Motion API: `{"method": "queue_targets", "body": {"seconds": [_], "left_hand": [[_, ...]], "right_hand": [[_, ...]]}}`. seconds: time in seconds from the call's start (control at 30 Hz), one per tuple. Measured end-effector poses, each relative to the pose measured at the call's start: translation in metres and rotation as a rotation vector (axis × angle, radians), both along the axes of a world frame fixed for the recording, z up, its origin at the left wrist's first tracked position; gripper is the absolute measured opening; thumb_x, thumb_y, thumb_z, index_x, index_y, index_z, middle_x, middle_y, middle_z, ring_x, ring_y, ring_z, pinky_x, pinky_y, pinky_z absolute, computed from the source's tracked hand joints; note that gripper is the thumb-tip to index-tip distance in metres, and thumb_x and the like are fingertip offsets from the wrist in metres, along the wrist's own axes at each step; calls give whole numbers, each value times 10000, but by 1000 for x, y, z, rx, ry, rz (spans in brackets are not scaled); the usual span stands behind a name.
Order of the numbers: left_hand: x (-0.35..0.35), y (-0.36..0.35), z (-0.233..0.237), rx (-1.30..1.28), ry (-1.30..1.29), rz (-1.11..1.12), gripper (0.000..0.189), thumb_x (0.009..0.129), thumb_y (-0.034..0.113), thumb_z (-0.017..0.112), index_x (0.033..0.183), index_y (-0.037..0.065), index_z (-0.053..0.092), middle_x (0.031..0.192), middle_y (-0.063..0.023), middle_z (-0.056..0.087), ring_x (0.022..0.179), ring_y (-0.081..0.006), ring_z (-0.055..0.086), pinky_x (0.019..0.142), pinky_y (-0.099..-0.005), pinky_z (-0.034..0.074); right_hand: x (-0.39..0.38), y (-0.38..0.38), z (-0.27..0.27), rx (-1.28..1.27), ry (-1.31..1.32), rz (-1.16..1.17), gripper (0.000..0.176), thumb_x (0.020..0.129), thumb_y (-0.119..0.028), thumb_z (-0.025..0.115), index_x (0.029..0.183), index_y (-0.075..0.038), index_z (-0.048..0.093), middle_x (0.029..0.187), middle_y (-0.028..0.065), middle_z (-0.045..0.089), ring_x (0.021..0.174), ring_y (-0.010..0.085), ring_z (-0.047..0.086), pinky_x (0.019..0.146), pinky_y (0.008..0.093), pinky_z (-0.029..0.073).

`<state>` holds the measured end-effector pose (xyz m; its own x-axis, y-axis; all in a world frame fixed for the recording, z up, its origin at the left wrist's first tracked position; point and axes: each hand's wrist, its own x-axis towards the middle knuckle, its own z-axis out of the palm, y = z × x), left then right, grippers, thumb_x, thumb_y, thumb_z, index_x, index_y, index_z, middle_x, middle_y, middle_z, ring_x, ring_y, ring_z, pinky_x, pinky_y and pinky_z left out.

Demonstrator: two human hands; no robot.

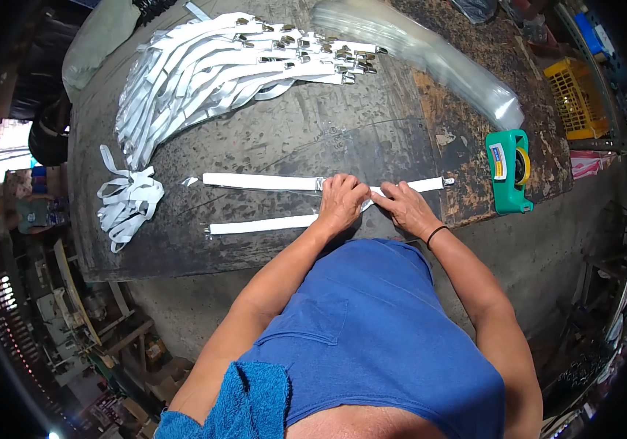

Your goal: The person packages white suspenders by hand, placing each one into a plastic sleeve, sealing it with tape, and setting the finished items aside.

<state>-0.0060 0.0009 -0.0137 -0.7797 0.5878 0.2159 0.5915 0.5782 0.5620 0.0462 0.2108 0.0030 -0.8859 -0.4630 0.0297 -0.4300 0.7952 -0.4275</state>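
Note:
A pair of white elastic suspenders (262,181) lies across the dark table in front of me, with a metal clip (448,181) at its right end and a slider near my left hand. My left hand (342,203) is closed on the straps near the middle. Close beside it, my right hand (407,209) has its fingers bent onto the same spot, thumb and fingertips against the strap. The exact grip is partly hidden by the fingers. A lower strap (262,224) runs from a clip at the left toward my left hand.
Many white suspenders with metal clips (203,69) are piled at the back left. A bundle of white elastic (129,205) sits at the left. Clear plastic bags (430,62) lie at the back, and a green tape dispenser (502,175) stands near the right edge.

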Motion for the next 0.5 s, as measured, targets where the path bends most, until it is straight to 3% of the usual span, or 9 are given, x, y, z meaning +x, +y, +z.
{"method": "queue_targets", "body": {"seconds": [0.2, 0.27, 0.5], "left_hand": [[-12, 5, 4, -11, -53, 16, 129, 848, 252, 698, 864, 156, 614, 887, -14, 570, 959, -256, 523, 824, -431, 352], [-22, 4, 11, -128, -191, -63, 159, 858, 287, 705, 877, 157, 616, 857, -4, 603, 939, -268, 524, 789, -418, 343], [-42, 8, 9, -294, -329, -165, 180, 836, 319, 719, 904, 171, 643, 941, 6, 682, 957, -263, 530, 801, -434, 345]], "right_hand": [[0, -1, 0, -11, -1, -6, 464, 819, -40, 606, 1260, -187, 611, 1136, 53, 551, 869, 271, 514, 790, 375, 496], [2, -1, 1, 0, -8, -8, 477, 814, -30, 609, 1264, -191, 610, 1141, 51, 553, 874, 272, 516, 796, 373, 495], [10, 0, 4, -53, -22, -53, 541, 785, 2, 633, 1289, -192, 595, 1198, 65, 551, 930, 289, 528, 857, 375, 483]]}}
